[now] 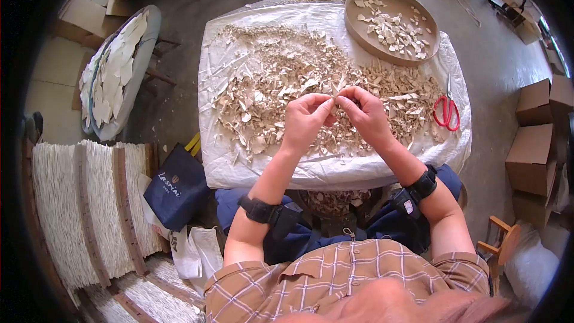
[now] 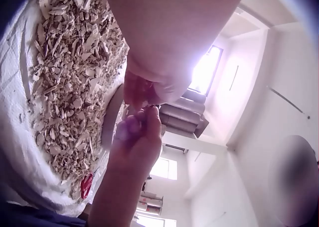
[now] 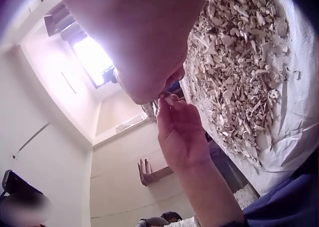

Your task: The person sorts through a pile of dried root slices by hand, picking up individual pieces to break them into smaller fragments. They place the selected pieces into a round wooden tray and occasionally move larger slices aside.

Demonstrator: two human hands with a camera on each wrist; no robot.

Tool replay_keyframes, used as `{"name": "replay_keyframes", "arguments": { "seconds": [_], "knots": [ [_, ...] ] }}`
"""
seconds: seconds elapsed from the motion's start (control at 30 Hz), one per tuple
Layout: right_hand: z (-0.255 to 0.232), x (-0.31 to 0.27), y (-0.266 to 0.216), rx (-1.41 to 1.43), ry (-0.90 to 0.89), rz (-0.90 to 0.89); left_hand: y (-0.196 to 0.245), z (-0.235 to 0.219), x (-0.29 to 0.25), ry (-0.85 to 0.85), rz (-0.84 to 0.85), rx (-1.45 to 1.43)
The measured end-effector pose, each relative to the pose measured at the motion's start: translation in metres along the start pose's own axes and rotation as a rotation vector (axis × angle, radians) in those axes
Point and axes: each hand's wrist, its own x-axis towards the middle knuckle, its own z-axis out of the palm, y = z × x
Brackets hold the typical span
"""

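Observation:
Over the middle of a heap of pale, dry flakes (image 1: 287, 72), both hands meet fingertip to fingertip. My left hand (image 1: 306, 121) pinches a small cream-coloured flake (image 1: 335, 88) between thumb and fingers; its pointed end sticks up away from me. The right hand (image 1: 369, 118) pinches the same flake from the other side. Fingers cover most of it, and its exact material cannot be told. In the left wrist view the right hand (image 2: 137, 137) is bent toward the left one, and in the right wrist view the left hand (image 3: 182, 137) has curled fingers.
A white cloth (image 1: 239, 170) covers the table under the heap. A round shallow tray (image 1: 353, 34) with larger flakes stands at the back right. Red-handled scissors (image 1: 446, 113) lie at the right edge. A navy bag (image 1: 176, 188) and cardboard boxes (image 1: 529, 158) flank the table.

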Motion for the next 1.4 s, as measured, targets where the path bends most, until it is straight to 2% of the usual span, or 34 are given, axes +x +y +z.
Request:
{"name": "replay_keyframes", "arguments": {
  "seconds": [0.13, 0.2, 0.23, 0.3, 0.33, 0.4, 0.43, 0.57, 0.63, 0.67, 0.73, 0.8, 0.87, 0.93, 1.0, 1.03, 1.1, 1.13, 1.2, 1.27, 1.33, 1.4],
  "knots": [
    [-0.001, 0.0, 0.0, -0.08, -0.001, -0.077, -0.002, 0.002, -0.001, -0.011, 0.03, 0.141],
    [-0.003, -0.001, -0.007, 0.309, -0.079, 0.275, -0.008, 0.002, -0.001, -0.082, -0.023, -0.125],
    [-0.002, -0.001, -0.006, 0.309, -0.079, 0.274, -0.009, 0.002, -0.001, -0.083, -0.022, -0.125],
    [-0.002, 0.0, 0.0, 0.881, -0.17, 0.484, -0.01, 0.003, -0.001, -0.105, -0.069, -0.321],
    [-0.001, 0.001, 0.002, 0.878, -0.172, 0.477, -0.011, 0.003, -0.001, -0.106, -0.062, -0.322],
    [0.004, -0.001, 0.004, 1.045, -0.096, 0.527, -0.012, 0.003, -0.001, -0.113, -0.111, -0.431],
    [0.006, 0.0, -0.015, 1.052, 0.05, 0.632, -0.012, 0.003, 0.0, -0.118, -0.122, -0.516],
    [0.004, 0.002, 0.0, 1.019, -0.041, 0.495, -0.006, 0.004, 0.0, -0.089, -0.117, -0.467],
    [0.001, 0.002, 0.001, 0.805, -0.094, 0.431, -0.001, 0.006, -0.002, -0.06, -0.125, -0.498],
    [0.001, 0.002, 0.001, 0.805, -0.093, 0.435, -0.002, 0.006, -0.001, -0.059, -0.129, -0.498],
    [0.005, 0.001, 0.002, 0.522, -0.054, 0.334, -0.004, 0.002, 0.0, -0.071, -0.068, -0.312],
    [0.006, 0.0, 0.004, 0.476, -0.052, 0.3, -0.005, 0.002, 0.001, -0.057, -0.063, -0.272],
    [0.008, 0.001, 0.009, 0.243, -0.034, 0.151, -0.007, 0.002, 0.001, -0.014, -0.082, -0.236],
    [0.007, 0.0, 0.009, 0.205, -0.036, 0.144, -0.009, 0.002, 0.001, -0.014, -0.102, -0.258],
    [0.007, 0.0, 0.002, 0.438, -0.079, 0.325, -0.011, -0.001, 0.002, -0.071, -0.094, -0.285],
    [0.009, 0.0, 0.003, 0.438, -0.079, 0.326, -0.013, -0.001, 0.003, -0.071, -0.095, -0.284],
    [0.012, 0.0, 0.005, 0.852, -0.048, 0.47, -0.017, 0.002, 0.003, -0.07, -0.134, -0.485],
    [0.01, 0.003, 0.005, 0.851, -0.047, 0.469, -0.018, 0.003, 0.003, -0.071, -0.134, -0.485],
    [0.002, 0.014, 0.005, 1.184, 0.19, 0.527, -0.02, 0.004, 0.0, -0.075, -0.173, -0.64],
    [-0.007, 0.018, 0.008, 1.229, 0.136, 0.493, -0.017, 0.005, -0.003, -0.015, -0.176, -0.582],
    [-0.01, 0.015, 0.006, 1.193, -0.002, 0.499, -0.014, 0.002, -0.002, 0.044, -0.181, -0.518],
    [-0.005, 0.01, 0.014, 1.212, -0.024, 0.534, -0.012, -0.005, 0.001, 0.125, -0.127, -0.409]
  ]
}}
